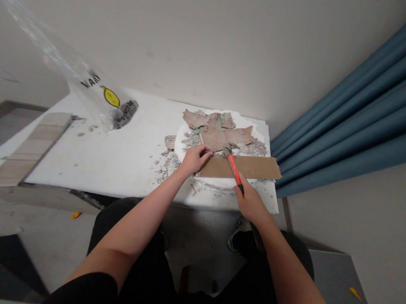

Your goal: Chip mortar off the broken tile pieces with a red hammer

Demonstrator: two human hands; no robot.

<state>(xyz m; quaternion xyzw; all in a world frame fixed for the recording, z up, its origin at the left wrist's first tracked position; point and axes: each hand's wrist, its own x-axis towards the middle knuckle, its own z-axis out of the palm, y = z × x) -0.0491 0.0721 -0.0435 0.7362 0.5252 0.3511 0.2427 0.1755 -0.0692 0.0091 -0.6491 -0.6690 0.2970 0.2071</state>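
My right hand point(250, 199) is wrapped round the black end of the handle of a hammer point(234, 168) with a red shaft. The hammer's dusty metal head lies over the far edge of a flat brown cardboard strip point(254, 167). At the strip's left end is my left hand point(196, 158), thumb and fingers pinched together; what they hold, if anything, is too small to make out. Just beyond lies a torn, textured brown piece point(225, 137), with another ragged piece point(205, 120) behind it. Grey rubble point(257, 148) surrounds them on a round white board point(180, 143).
A white-covered table point(119, 155) stands against the wall. On its left are a clear plastic bag point(106, 94) with dark contents and a wood-patterned plank point(32, 151). Loose crumbs point(162, 170) lie left of the board. Blue curtains point(359, 107) hang close on the right.
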